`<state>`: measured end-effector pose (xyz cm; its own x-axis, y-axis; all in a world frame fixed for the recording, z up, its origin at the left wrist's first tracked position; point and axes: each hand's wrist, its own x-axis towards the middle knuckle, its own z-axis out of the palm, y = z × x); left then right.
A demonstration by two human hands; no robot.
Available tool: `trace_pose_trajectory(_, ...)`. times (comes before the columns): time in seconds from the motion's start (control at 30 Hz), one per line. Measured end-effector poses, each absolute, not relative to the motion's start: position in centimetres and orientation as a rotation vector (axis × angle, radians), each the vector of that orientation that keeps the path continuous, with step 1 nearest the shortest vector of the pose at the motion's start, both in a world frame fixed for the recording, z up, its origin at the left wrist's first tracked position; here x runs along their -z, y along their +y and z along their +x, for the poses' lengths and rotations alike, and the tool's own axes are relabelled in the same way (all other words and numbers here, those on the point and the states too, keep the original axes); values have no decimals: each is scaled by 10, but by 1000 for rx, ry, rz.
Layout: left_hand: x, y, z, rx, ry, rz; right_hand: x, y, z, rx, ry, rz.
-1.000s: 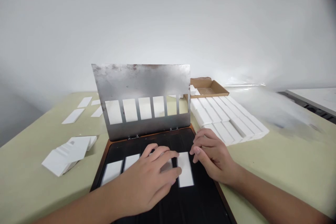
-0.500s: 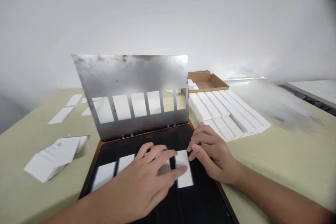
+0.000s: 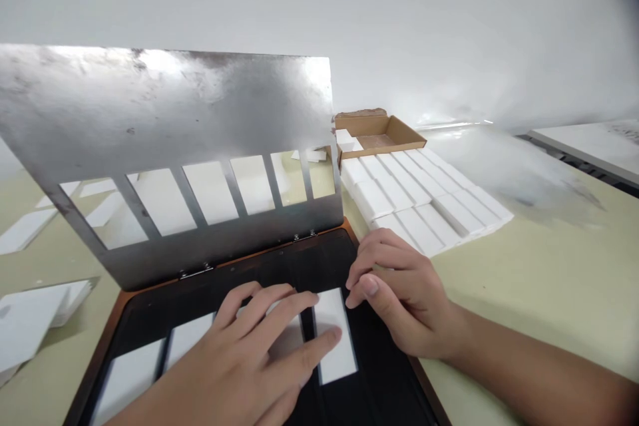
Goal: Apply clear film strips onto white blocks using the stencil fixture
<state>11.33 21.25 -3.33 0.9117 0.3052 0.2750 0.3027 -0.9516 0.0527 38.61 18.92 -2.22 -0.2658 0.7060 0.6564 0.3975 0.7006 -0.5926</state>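
Observation:
My left hand [image 3: 239,356] lies flat with spread fingers over a white rectangular card [image 3: 285,339] on a black mat [image 3: 319,263]. Its little-finger side lies toward a second white card [image 3: 333,339], and most of the first card is hidden. My right hand [image 3: 402,293] is loosely curled, its fingertips at the upper right corner of that second card. Further left, two more white cards [image 3: 127,383] lie on the mat. A scuffed steel stencil plate [image 3: 164,106] with several rectangular slots stands hinged up behind the mat, which has an orange-brown frame [image 3: 102,346].
Behind the plate on the right, rows of white blocks [image 3: 409,196] lie on the pale green table [image 3: 549,266] by an open cardboard box [image 3: 379,133]. A stack of white cards [image 3: 24,319] sits at left. A white board [image 3: 589,146] lies far right.
My view has moved closer and shifted, so the stencil plate looks larger and sits further left. My hands stay on and beside the same cards, with little visible movement.

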Motion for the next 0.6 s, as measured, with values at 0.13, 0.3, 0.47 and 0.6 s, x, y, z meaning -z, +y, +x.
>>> trace_pose_trajectory(0.13,30,211,113,-389,493,3048,23,189,386,-374,-1887,-853)
trace_pose_trajectory(0.3,29,212,115,-344,497,3035,25,190,386,-366,-1879,-849)
trace_pose_trajectory(0.47,30,211,115,-384,539,2985,24,191,386,-385,-1907,-851)
trace_pose_trajectory(0.6,24,211,115,-354,582,3038,28,192,384,-413,-2108,-892)
